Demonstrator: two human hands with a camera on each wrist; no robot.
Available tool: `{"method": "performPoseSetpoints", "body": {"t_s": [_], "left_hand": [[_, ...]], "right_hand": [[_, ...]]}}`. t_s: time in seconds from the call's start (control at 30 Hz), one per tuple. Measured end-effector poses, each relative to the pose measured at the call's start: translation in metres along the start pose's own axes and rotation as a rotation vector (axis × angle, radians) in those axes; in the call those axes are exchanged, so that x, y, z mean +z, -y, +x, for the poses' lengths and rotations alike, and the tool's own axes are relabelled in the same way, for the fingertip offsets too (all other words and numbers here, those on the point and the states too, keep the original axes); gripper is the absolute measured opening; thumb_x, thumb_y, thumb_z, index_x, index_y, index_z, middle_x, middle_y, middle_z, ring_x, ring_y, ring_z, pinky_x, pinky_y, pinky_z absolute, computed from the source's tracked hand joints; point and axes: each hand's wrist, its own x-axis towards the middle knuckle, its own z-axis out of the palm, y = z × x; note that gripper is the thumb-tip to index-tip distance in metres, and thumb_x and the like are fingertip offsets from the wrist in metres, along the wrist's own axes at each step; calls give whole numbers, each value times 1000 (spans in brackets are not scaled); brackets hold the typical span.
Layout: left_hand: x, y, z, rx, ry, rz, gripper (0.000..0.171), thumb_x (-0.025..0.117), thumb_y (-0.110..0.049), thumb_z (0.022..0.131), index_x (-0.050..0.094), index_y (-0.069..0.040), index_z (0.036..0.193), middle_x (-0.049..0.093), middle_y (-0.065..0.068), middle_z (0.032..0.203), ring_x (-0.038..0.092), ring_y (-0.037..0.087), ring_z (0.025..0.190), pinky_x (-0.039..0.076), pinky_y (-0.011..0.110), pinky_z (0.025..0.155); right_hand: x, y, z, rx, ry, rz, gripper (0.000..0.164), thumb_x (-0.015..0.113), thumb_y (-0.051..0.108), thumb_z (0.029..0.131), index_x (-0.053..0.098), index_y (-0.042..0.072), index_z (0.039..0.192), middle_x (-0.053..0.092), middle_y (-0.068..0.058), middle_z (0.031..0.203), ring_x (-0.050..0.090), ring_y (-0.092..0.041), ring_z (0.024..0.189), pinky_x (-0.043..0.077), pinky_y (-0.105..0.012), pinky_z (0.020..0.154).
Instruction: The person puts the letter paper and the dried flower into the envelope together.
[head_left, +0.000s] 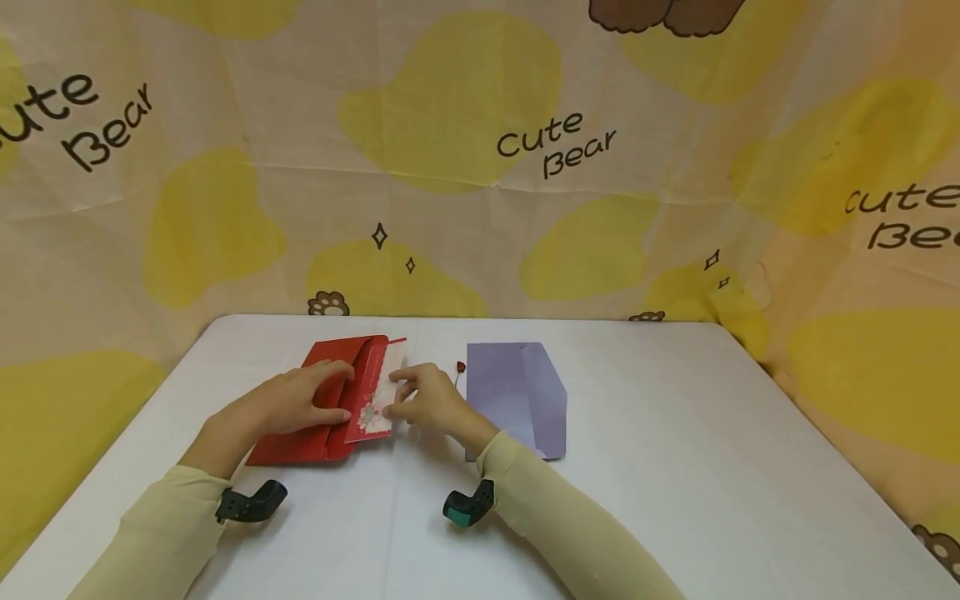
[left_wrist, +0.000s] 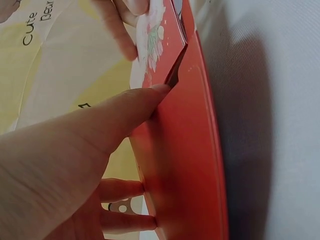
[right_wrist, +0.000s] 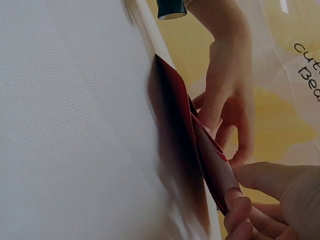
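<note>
In the head view a red envelope (head_left: 288, 447) lies tilted at the left of the table. A red and white card with a floral print (head_left: 381, 396) sticks out of its right-hand opening. My left hand (head_left: 300, 400) grips the envelope, its thumb at the mouth beside the card and its fingers spread along the far side. The right hand (head_left: 435, 402) pinches the card's outer edge between thumb and fingers, shown close up in the right wrist view beside the dark red paper (right_wrist: 175, 95). Part of the card is hidden inside the envelope.
Right of the hands lies a lilac envelope (head_left: 498, 396), its lower left corner behind the right wrist. A small red flower on a thin stem (head_left: 461, 367) is beside it. The white table (head_left: 675, 467) backs onto a patterned yellow cloth (head_left: 450, 100).
</note>
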Motion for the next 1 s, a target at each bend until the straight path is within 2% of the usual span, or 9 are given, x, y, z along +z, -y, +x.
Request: {"method": "performPoseSetpoints", "body": {"t_s": [0.37, 0.6, 0.8, 1.0], "left_hand": [[1, 0, 1, -10, 2, 6, 62, 78, -44, 85, 53, -18, 136, 60, 14, 131, 57, 34, 113, 55, 59, 93], [1, 0, 0, -16, 0, 11, 62, 77, -46, 85, 53, -18, 135, 60, 15, 131, 58, 35, 114, 54, 61, 93], [1, -1, -1, -17, 6, 2, 60, 78, -42, 85, 54, -19, 134, 60, 15, 132, 57, 37, 116, 54, 62, 93], [0, 0, -1, -8, 1, 6, 59, 78, -43, 85, 54, -19, 133, 60, 16, 130, 58, 35, 113, 54, 60, 93]], "right_hand": [[7, 2, 1, 16, -10, -118, 51, 82, 10, 83, 65, 0, 130, 61, 3, 73, 49, -7, 64, 39, -17, 56], [10, 3, 1, 8, -4, -117, 52, 82, 12, 83, 65, 1, 131, 63, 4, 73, 50, -5, 65, 39, -17, 57], [13, 0, 2, -13, -11, -108, 48, 81, 14, 83, 68, 5, 128, 67, 4, 77, 52, -4, 73, 41, -17, 61], [17, -1, 4, -30, -2, -3, 43, 80, 12, 86, 68, 6, 127, 71, -1, 87, 53, -6, 52, 45, -18, 50]]}}
